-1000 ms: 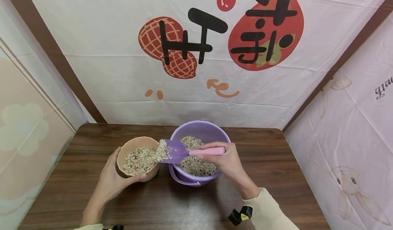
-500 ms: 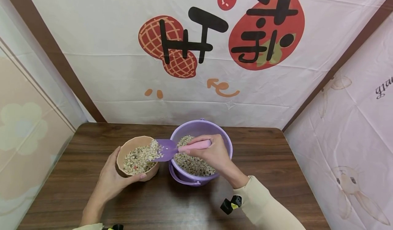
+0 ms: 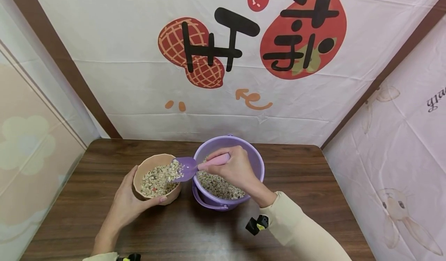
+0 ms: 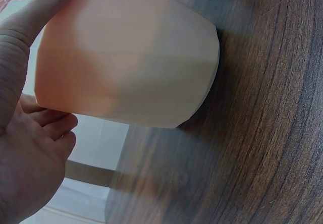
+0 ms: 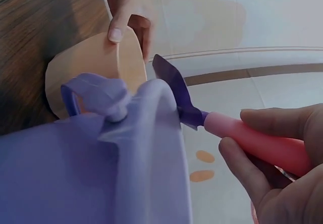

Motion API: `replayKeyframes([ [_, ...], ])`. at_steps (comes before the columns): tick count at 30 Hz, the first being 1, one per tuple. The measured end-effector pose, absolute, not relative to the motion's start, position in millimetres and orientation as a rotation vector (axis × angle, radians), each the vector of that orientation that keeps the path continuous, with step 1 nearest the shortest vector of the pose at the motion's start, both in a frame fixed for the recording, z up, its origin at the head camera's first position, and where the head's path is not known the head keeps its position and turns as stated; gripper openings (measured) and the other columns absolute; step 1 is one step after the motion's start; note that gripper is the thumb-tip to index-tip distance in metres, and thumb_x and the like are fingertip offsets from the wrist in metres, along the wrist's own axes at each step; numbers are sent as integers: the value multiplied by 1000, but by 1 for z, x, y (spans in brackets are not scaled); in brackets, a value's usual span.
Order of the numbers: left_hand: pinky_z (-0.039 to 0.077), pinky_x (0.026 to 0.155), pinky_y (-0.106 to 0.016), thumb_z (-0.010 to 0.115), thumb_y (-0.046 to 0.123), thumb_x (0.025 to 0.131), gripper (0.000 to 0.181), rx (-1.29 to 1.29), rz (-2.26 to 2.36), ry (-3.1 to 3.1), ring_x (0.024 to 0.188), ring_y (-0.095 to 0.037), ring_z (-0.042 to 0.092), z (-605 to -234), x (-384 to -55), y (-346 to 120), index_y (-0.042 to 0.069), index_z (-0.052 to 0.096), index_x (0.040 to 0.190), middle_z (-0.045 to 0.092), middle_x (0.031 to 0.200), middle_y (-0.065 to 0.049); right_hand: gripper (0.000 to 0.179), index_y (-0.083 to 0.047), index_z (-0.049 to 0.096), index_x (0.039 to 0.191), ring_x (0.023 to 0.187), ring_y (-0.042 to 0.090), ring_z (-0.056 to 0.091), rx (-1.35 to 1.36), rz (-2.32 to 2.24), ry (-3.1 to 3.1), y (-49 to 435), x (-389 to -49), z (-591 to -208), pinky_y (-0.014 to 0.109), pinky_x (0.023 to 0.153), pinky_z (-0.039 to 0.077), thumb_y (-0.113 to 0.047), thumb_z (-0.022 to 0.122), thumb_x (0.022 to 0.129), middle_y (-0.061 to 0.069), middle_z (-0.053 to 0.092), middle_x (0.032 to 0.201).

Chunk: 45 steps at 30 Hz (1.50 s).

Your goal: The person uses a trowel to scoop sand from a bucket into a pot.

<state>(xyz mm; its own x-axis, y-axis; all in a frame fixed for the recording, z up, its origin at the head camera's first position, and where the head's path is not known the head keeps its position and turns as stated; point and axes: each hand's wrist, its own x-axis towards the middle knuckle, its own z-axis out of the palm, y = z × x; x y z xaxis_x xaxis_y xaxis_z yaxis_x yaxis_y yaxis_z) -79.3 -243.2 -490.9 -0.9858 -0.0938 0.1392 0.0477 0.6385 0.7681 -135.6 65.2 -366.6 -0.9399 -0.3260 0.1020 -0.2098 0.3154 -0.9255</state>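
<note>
My left hand (image 3: 122,203) holds a peach-coloured faceted flowerpot (image 3: 173,197), thumb on the near side of its rim. Inside lies a pale, gravelly granular mix (image 3: 156,181). My right hand (image 3: 240,171) grips the pink handle of a small shovel (image 3: 189,170) above the purple bucket (image 3: 257,164). The shovel's purple blade tilts down over the pot's right rim, with pale granules at its tip. More granular mix fills the lower part of the bucket. In the right wrist view, the shovel's pink handle (image 5: 262,146) sits between thumb and fingers, with the blade just past the bucket's rim.
Pot and bucket stand side by side on a dark wood-grain table (image 3: 299,191). The bucket's handle (image 3: 209,206) hangs down at its front. A printed cloth wall (image 3: 139,98) rises behind the table, with more cloth at both sides.
My right hand has moved left with the shovel, and its blade has tipped further over the pot. Granules have slid from the blade into the pot. The left hand stays put.
</note>
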Motion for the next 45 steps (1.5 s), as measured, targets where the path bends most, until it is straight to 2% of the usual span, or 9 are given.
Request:
replayKeyframes([
  [12,35,100,-73,98,43,62,134,42,-1266,-2707,135,-54,36,-491,-80,-244,2,17,161,34,152,-33,15,-13,84,87,69,-3,67,-744,-1421,2730,56,-139,-350,23,60,50,-21,91,76,-18,72,70],
  [22,34,101,-73,98,41,62,134,28,-1280,-2694,136,-54,35,-491,-80,-244,2,16,161,33,153,-33,9,-16,83,84,67,-4,64,-848,-1257,2794,49,-138,-338,21,59,50,-17,89,78,-13,74,73],
  [33,34,101,-73,98,39,62,133,5,-1295,-2669,136,-53,36,-492,-80,-243,2,18,161,34,153,-32,8,-16,82,84,80,5,66,-963,-1103,2843,45,-136,-331,23,72,52,-17,88,79,-11,75,81],
  [39,34,102,-73,98,39,62,133,7,-1292,-2669,137,-53,35,-492,-80,-244,2,18,161,33,153,-32,9,-18,82,85,79,0,65,-1013,-1188,2829,51,-137,-332,21,71,51,-18,89,79,-13,75,81],
  [45,34,102,-73,97,42,63,134,31,-1290,-2698,138,-53,34,-491,-79,-243,2,15,162,31,155,-32,12,-20,84,87,85,-3,66,-996,-1346,2804,63,-136,-332,22,78,53,-17,91,77,-15,75,80],
])
